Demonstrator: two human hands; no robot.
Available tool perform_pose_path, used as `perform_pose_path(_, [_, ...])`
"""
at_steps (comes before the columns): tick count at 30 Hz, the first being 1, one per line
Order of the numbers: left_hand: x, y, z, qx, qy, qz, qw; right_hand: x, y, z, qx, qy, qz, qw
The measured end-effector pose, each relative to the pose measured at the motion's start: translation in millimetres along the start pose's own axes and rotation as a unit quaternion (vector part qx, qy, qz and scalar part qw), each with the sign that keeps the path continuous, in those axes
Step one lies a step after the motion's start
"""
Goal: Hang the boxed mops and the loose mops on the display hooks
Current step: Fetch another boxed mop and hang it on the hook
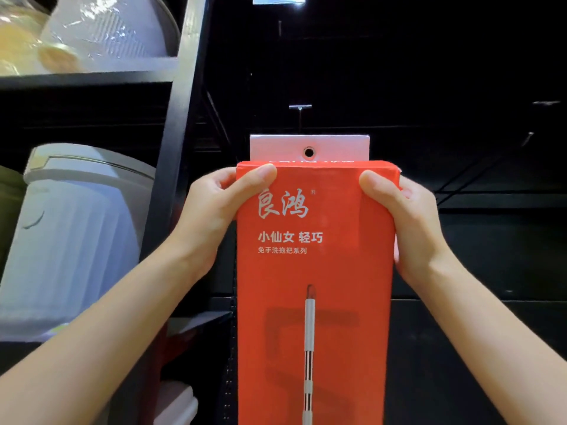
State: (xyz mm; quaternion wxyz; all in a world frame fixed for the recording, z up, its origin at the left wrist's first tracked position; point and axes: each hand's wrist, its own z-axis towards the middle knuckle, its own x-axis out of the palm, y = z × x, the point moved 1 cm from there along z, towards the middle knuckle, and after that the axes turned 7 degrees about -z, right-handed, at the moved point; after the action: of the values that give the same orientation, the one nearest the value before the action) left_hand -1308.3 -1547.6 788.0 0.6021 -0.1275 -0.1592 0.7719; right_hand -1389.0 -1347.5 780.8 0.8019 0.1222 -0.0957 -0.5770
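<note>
Standing upright in the middle of the view, the red box (313,271) runs its long axis straight up and down, its printed front facing the camera and its lower end passing out of the bottom edge. A white tab (309,147) sticks up from its top, with a round hole (309,152) punched at the centre. The left hand (211,210) grips the box's upper left edge, thumb curled over the front face and fingers wrapped behind. The right hand (405,219) grips the upper right edge the same way, thumb on the front, fingers round the side. A mop handle is pictured on the front, also running vertically. Directly above the tab a thin metal hook (300,118) juts from the dark back panel (429,72); its tip sits a little above and left of the hole, apart from the tab, though the panel is dim and how far out it reaches is hard to judge. Another hook (528,138) shows faintly to the right. Left of the box stands a black shelf upright (181,124), and beyond it shelves hold a pale grey ribbed bin (70,240) below and plastic-wrapped bins (101,29) above. Nothing lies between the tab and the hook.
</note>
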Motion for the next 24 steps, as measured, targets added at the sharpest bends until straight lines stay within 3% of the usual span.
perform_pose_path(24, [-4.8,30.3,77.7,0.012,-0.053,-0.04,0.998,11.6,-34.0,81.8,-0.015,-0.025,-0.025,0.999])
